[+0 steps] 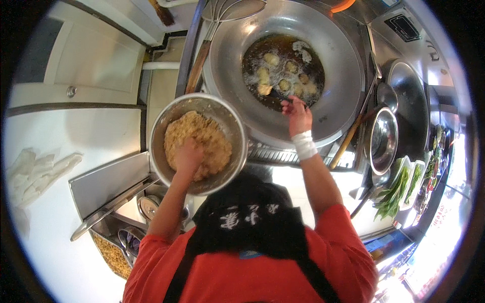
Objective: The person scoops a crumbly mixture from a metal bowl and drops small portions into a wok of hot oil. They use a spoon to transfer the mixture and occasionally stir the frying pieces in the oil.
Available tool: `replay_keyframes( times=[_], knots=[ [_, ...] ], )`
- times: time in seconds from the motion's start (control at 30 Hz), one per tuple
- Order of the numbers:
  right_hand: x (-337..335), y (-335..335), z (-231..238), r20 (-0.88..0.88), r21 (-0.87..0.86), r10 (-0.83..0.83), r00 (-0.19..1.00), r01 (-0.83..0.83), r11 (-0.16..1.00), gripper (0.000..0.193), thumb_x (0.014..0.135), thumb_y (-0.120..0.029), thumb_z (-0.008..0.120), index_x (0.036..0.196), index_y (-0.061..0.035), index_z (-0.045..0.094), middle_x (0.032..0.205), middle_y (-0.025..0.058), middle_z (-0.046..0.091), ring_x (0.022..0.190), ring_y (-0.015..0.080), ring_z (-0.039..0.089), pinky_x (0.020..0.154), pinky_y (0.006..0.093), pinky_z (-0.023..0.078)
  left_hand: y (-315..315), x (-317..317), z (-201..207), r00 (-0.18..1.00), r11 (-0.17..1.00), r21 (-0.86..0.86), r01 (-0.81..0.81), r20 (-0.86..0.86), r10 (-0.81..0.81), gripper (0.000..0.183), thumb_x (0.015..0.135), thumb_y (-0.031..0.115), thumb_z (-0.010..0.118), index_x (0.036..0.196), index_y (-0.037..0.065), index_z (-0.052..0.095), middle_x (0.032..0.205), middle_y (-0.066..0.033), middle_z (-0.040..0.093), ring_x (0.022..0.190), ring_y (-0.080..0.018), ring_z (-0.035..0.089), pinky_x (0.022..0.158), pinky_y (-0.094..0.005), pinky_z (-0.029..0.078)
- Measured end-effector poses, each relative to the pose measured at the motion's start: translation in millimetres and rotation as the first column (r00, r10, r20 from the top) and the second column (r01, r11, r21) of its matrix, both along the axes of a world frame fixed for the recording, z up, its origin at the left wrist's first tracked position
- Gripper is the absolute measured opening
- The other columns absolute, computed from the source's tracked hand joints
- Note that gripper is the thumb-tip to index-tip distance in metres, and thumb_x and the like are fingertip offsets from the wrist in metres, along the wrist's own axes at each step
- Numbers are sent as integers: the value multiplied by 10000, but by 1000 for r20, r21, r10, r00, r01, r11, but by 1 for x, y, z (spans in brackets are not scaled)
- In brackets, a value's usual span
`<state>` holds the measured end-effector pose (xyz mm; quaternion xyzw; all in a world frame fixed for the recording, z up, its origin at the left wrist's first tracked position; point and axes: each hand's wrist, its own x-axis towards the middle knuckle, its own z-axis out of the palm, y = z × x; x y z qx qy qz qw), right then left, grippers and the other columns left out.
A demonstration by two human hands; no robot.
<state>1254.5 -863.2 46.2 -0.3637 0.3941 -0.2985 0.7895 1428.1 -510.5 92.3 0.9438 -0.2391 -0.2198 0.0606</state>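
Observation:
My left hand (190, 155) is down in a pale brown, coarse mixture (214, 139) inside a steel bowl (241, 146); its fingers are mostly buried. Over a wide metal wok (341, 76), my right hand (298, 117) is closed on a small dark spoon (277, 95). A lump of the mixture (264, 89) shows at the spoon's far end, low over the hot oil. Several pale balls (291, 66) lie in the bubbling oil (280, 43). A white wrap (304, 145) goes round my right wrist.
A wire strainer with a wooden handle (198, 65) leans across the wok's left rim. To the right are a ladle (387, 96), an empty-looking steel bowl (384, 141) and green vegetables in white baskets (400, 186). A tray of golden crumbs (112, 256) stands at the lower left.

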Motion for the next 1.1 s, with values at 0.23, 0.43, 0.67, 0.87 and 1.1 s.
replay_keyframes(
  times=[0.23, 0.43, 0.67, 0.87, 1.1],
  knots=[
    [27, -188, -97, -818, -465, -242, 521, -351, 813, 321, 1075, -259, 557, 1351, -117, 642, 1318, 115, 687, 1095, 292, 676, 923, 410, 562, 6, -10, -8, 997, 981, 177, -79, 35, 74, 709, 910, 466, 681, 1510, 150, 476, 1339, -290, 612, 1215, -500, 581, 1094, -630, 364],
    [55, -233, -153, -910, -360, -349, 225, -845, 395, 402, 1054, -288, 573, 1442, -182, 566, 1493, 75, 560, 1354, 339, 515, 1131, 475, 470, 7, -22, -32, 986, 994, 77, -72, 153, 59, 608, 917, 322, 698, 1466, 142, 510, 1341, -260, 605, 1261, -516, 518, 1072, -607, 395],
    [57, -213, -124, -837, -174, -527, 148, -985, -1, 431, 1053, -302, 570, 1464, -173, 563, 1513, 71, 550, 1349, 322, 536, 1132, 440, 452, 30, -11, -45, 997, 993, 90, 73, -40, -69, 487, 896, 178, 721, 1344, 66, 565, 1045, -247, 700, 934, -438, 654, 833, -530, 516],
    [13, -106, -37, -744, -652, -186, 641, -638, 409, 368, 1042, -254, 609, 1379, -109, 640, 1362, 148, 648, 1196, 316, 654, 985, 400, 540, 46, -3, -28, 924, 892, -281, -355, -248, 290, 345, 907, 199, 695, 1215, 53, 643, 996, -188, 726, 952, -334, 708, 831, -462, 544],
    [-61, 35, 19, -705, -678, -136, 696, -605, 417, 330, 1019, -218, 626, 1327, -112, 675, 1233, 123, 696, 1096, 286, 666, 937, 382, 535, 73, 17, -36, -68, -120, 71, -990, -997, -29, 322, 984, 201, 573, 1257, 50, 654, 1134, -118, 730, 1029, -302, 705, 949, -427, 557]
  ],
)
